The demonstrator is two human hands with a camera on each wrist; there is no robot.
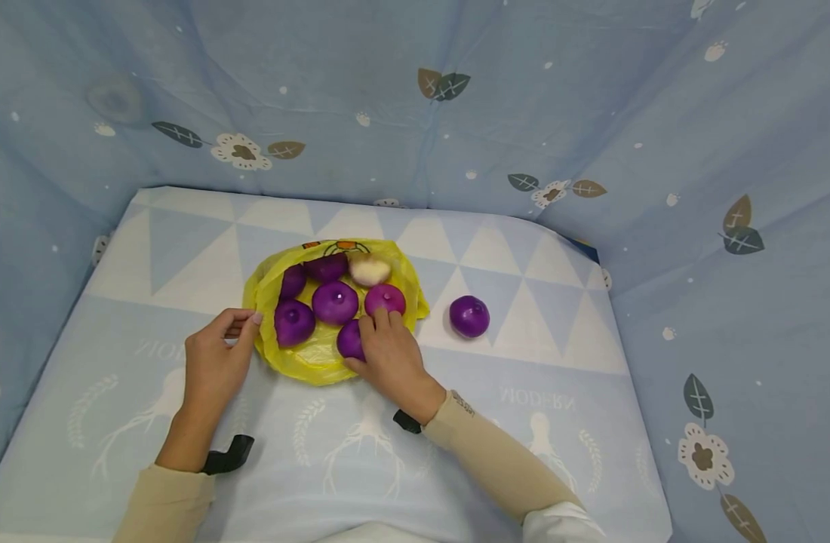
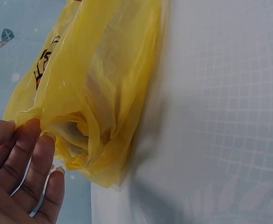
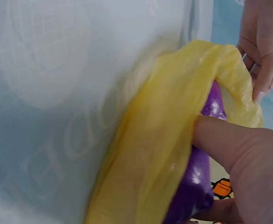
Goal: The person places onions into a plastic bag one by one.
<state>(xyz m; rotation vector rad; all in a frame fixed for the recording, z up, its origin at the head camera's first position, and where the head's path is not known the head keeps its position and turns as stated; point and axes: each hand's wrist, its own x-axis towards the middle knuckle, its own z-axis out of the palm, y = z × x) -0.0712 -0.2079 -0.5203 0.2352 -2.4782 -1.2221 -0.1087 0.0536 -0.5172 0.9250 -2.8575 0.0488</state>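
A yellow plastic bag (image 1: pixel 313 363) lies open on the table with several purple onions (image 1: pixel 335 302) and one whitish onion (image 1: pixel 370 269) in it. My right hand (image 1: pixel 370 335) grips the nearest purple onion (image 1: pixel 349 338) at the bag's front edge, its fingertips reaching a pinker onion (image 1: pixel 385 298). In the right wrist view the thumb (image 3: pixel 220 140) lies on that onion (image 3: pixel 197 182) beside the bag (image 3: pixel 150 154). My left hand (image 1: pixel 250 323) pinches the bag's left rim; its fingers (image 2: pixel 38 149) hold the crumpled bag (image 2: pixel 99 84). One purple onion (image 1: pixel 469 316) sits outside, to the right.
The table wears a blue and white patterned cloth (image 1: pixel 524 377). Blue fabric walls (image 1: pixel 415 113) with leaf and flower prints close it in at the back and both sides. The table's right edge (image 1: pixel 625 362) drops off beyond the loose onion.
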